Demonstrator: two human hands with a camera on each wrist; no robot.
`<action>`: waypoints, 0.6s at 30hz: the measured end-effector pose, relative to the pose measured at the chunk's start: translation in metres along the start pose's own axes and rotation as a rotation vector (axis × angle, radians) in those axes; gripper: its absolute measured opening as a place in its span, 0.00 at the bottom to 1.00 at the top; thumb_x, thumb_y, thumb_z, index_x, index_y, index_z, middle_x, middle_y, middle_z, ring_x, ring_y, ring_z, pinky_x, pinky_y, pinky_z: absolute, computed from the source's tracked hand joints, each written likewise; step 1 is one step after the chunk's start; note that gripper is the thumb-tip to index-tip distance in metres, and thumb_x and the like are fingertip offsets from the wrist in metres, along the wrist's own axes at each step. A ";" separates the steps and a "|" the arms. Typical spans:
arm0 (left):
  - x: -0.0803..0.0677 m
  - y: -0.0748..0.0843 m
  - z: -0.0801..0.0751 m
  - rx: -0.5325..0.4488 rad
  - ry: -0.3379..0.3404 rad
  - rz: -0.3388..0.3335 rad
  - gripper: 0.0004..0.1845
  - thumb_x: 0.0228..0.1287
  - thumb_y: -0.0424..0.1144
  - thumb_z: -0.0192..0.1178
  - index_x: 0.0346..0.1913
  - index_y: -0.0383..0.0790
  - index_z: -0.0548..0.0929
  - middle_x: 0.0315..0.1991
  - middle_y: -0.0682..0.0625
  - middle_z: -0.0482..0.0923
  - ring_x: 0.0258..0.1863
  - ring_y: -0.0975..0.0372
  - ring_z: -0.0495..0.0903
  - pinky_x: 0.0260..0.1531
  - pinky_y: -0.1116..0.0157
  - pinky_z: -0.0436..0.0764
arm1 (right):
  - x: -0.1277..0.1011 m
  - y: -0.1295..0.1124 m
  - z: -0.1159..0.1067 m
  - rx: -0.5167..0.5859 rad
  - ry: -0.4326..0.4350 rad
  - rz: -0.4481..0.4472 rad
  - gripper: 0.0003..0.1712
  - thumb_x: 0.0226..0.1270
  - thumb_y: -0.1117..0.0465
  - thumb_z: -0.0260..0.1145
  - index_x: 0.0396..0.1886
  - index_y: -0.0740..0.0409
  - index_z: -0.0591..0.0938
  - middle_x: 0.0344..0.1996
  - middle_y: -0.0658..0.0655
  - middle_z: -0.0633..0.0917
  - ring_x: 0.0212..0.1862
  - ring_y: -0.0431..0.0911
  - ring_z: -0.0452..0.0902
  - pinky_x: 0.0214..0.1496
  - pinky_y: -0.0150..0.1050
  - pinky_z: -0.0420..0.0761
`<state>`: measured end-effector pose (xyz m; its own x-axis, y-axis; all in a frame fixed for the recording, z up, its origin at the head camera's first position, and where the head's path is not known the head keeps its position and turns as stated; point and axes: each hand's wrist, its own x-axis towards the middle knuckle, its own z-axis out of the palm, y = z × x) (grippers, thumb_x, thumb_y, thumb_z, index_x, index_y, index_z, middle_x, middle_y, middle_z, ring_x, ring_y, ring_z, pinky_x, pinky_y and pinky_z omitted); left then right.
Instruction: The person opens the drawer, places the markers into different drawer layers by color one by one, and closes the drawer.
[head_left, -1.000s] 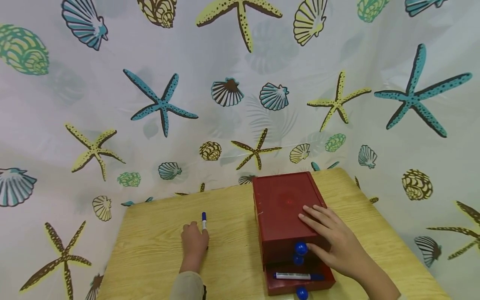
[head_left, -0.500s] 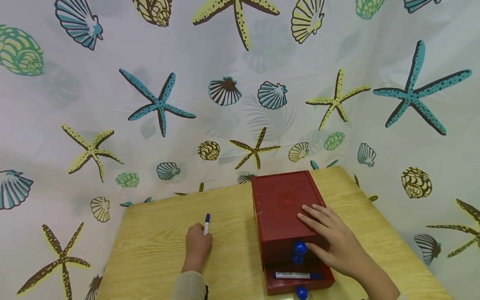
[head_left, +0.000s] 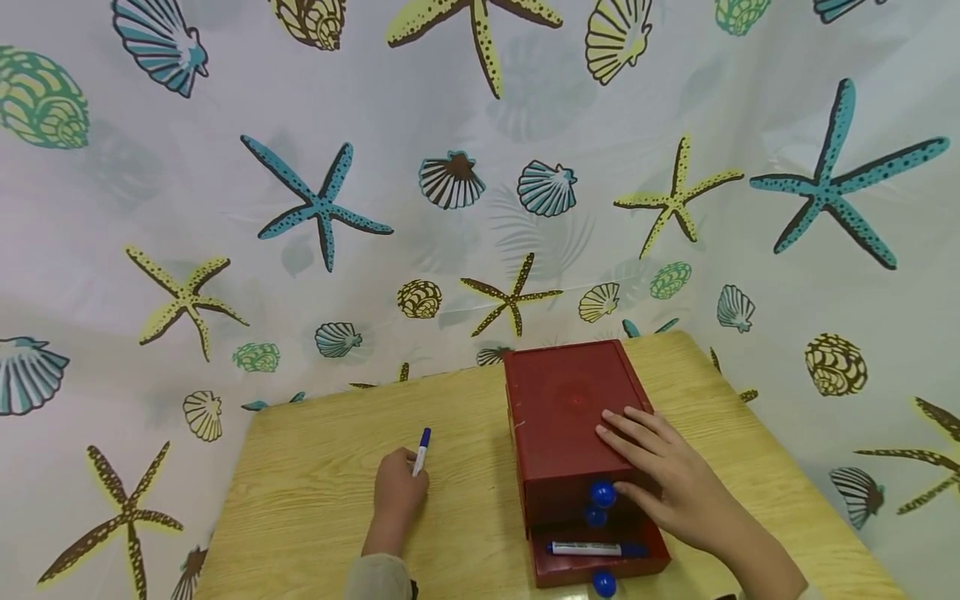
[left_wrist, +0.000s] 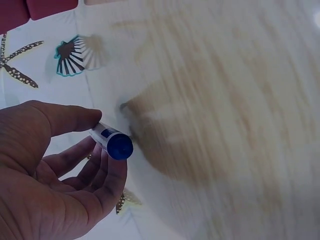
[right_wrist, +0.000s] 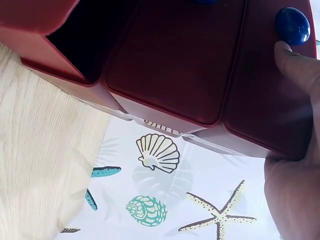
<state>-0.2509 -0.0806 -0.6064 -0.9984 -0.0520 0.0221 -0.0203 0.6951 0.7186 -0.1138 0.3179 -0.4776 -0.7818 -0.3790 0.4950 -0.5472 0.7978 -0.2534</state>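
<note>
Over the left part of the table, my left hand (head_left: 400, 486) pinches a white marker (left_wrist: 104, 136) with a blue end between thumb and fingers. Its blue end points away from me in the head view. My right hand (head_left: 678, 475) lies on top of a red drawer unit (head_left: 573, 400), fingers stretched out. Its thumb (right_wrist: 290, 62) is at the upper front, right by a blue knob (right_wrist: 292, 26). The bottom drawer (head_left: 547, 575) is pulled out, and a second marker (head_left: 592, 549) with a blue cap lies in it. The upper drawers are closed.
The wood-grain table (head_left: 315, 467) extends around the drawer unit. Behind and beside it hangs a white curtain (head_left: 420, 100) printed with starfish and shells. The bottom drawer's blue knob (head_left: 604, 582) juts toward the front.
My left hand has shifted slightly right with the marker, which now tilts more to the right. The right hand stays on the drawer unit.
</note>
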 end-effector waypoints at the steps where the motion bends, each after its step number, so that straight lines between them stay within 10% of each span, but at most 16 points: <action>1: -0.002 0.002 0.000 -0.008 0.005 0.012 0.15 0.58 0.26 0.63 0.49 0.27 0.85 0.36 0.40 0.86 0.33 0.55 0.82 0.32 0.59 0.81 | 0.000 0.000 0.000 -0.002 -0.001 -0.003 0.49 0.57 0.59 0.84 0.78 0.45 0.75 0.77 0.54 0.75 0.78 0.59 0.66 0.85 0.27 0.36; 18: -0.039 0.036 -0.007 -0.090 -0.095 0.250 0.14 0.65 0.28 0.71 0.53 0.33 0.87 0.38 0.46 0.82 0.36 0.60 0.78 0.34 0.68 0.78 | 0.001 0.000 -0.002 -0.005 -0.023 -0.007 0.46 0.62 0.59 0.81 0.80 0.46 0.73 0.78 0.52 0.74 0.78 0.58 0.65 0.83 0.24 0.38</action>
<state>-0.2127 -0.0588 -0.5760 -0.9723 0.1835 0.1447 0.2281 0.6114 0.7577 -0.1139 0.3180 -0.4755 -0.7848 -0.3951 0.4776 -0.5509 0.7976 -0.2455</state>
